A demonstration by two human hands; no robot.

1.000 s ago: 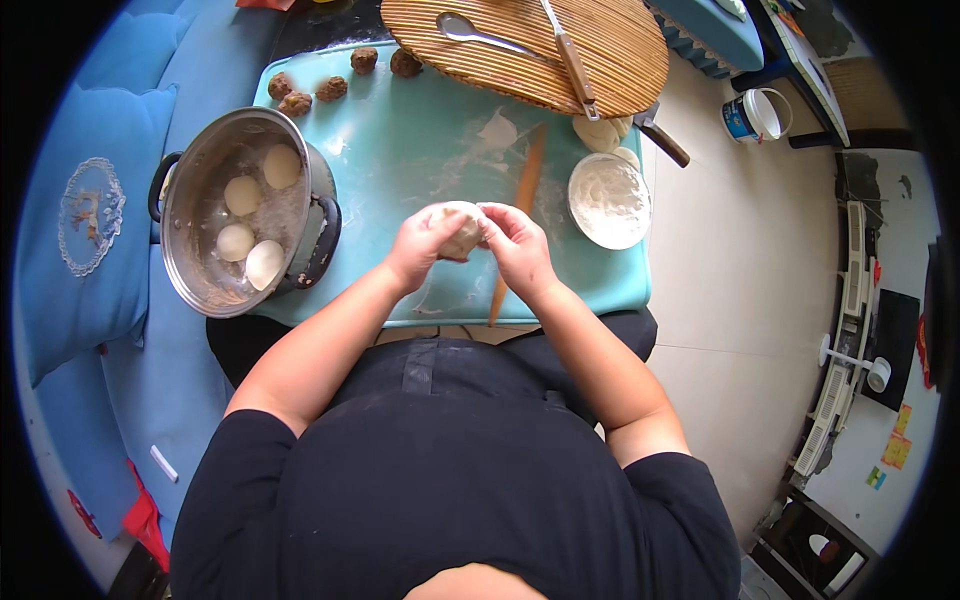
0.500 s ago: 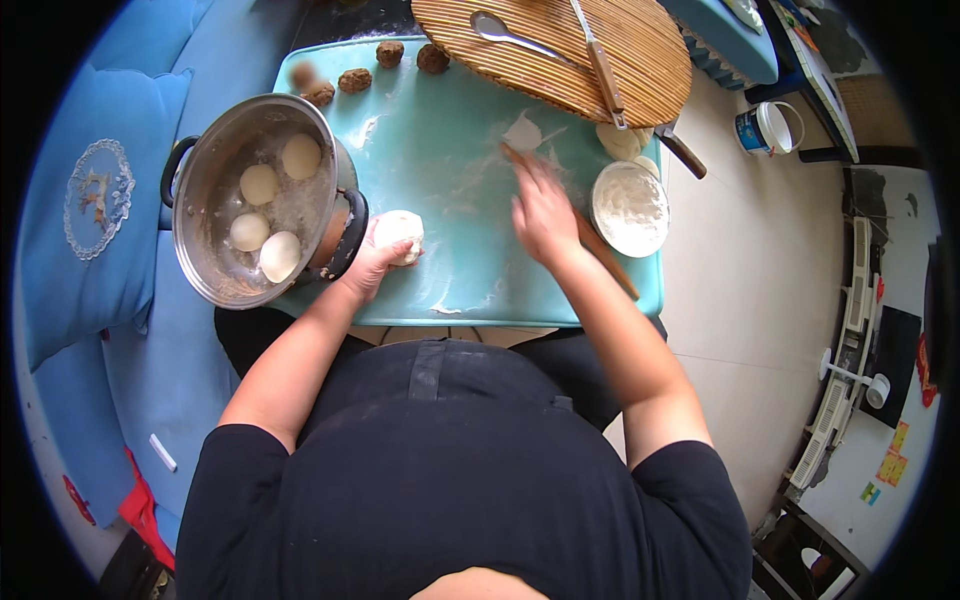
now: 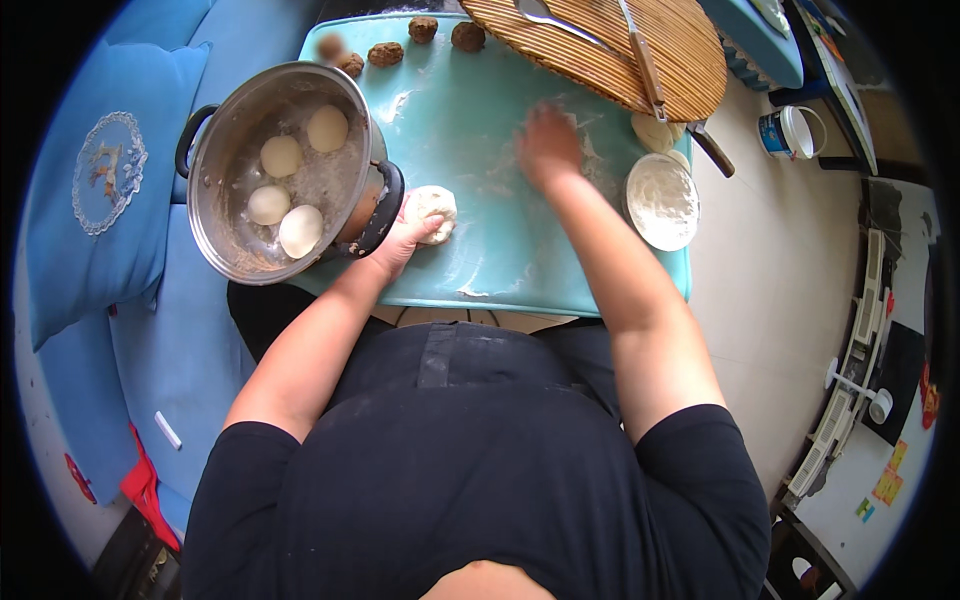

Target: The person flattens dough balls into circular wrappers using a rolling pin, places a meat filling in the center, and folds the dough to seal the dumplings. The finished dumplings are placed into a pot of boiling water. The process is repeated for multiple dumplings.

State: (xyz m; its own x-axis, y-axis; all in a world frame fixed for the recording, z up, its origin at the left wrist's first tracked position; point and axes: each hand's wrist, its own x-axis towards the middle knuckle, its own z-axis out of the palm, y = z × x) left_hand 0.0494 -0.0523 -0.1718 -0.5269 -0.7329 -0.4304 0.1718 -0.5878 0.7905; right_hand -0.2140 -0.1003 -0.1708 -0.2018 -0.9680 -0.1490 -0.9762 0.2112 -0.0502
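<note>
The left hand (image 3: 400, 240) rests on the counter (image 3: 520, 270) just right of the pot (image 3: 270, 170), its grip closed around a dough ball (image 3: 432, 208). The fingers wrap the near side of the ball; the thumb is hidden beneath the hand.

The right hand (image 3: 548, 145) lies palm down on the floured middle of the counter, fingers spread flat, holding nothing. It is blurred, so finger detail is hard to make out.

The pot holds four dough balls (image 3: 285, 190). Its near handle is partly covered by the left hand.

Right of the right hand stands a flour bowl (image 3: 660, 200). At the far edge lies a round mat (image 3: 610, 50), cut off by the frame, bearing a spoon (image 3: 540, 12) and a stick (image 3: 640, 60). Brown lumps (image 3: 400, 45) line the far left edge; one is blurred.
</note>
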